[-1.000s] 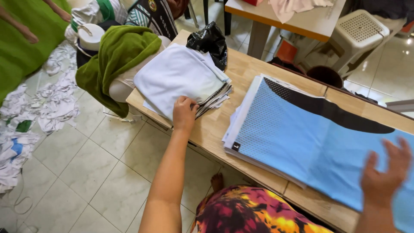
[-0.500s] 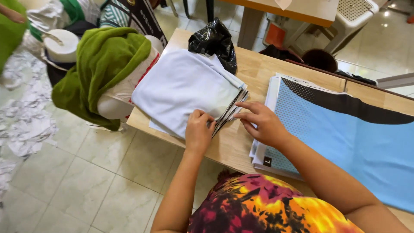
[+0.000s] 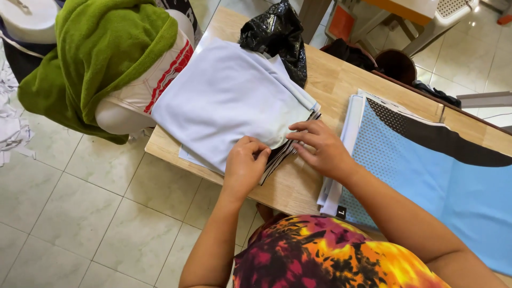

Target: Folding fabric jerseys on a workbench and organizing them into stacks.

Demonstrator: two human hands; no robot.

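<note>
Far left, around nine to ten o'clock: green towel [image 3: 96,58] draped over a white rounded thing with red stripes [image 3: 146,90], pushed up against the worktop [image 3: 330,80] edge, likely parked out of the way. Pale tiled floor [image 3: 80,213] below, white scraps at the far left edge.

Centre-left, eleven o'clock of the hands: stack of white fabric pieces [image 3: 229,101], squared on the worktop corner, its near-right edge overhanging slightly so layers can be thumbed. Darker pieces show in the edge under the white top sheet.

Left hand [image 3: 244,165] at six o'clock of the stack; grip narrow, fingertips curled and pinching the stack's edge, seemingly lifting the top layers. Right hand [image 3: 320,149] just beside it at three o'clock, flat and mostly open, fingers spread on the same edge, holding nothing outright, looks like pressing the lower layers down to separate them.

Black plastic bag [image 3: 277,34] at twelve o'clock, touching the stack's far edge.

Right, three to four o'clock: blue mesh-print fabric pile [image 3: 426,176] with black band, laid flat, near the right forearm, apart from the white stack.
</note>
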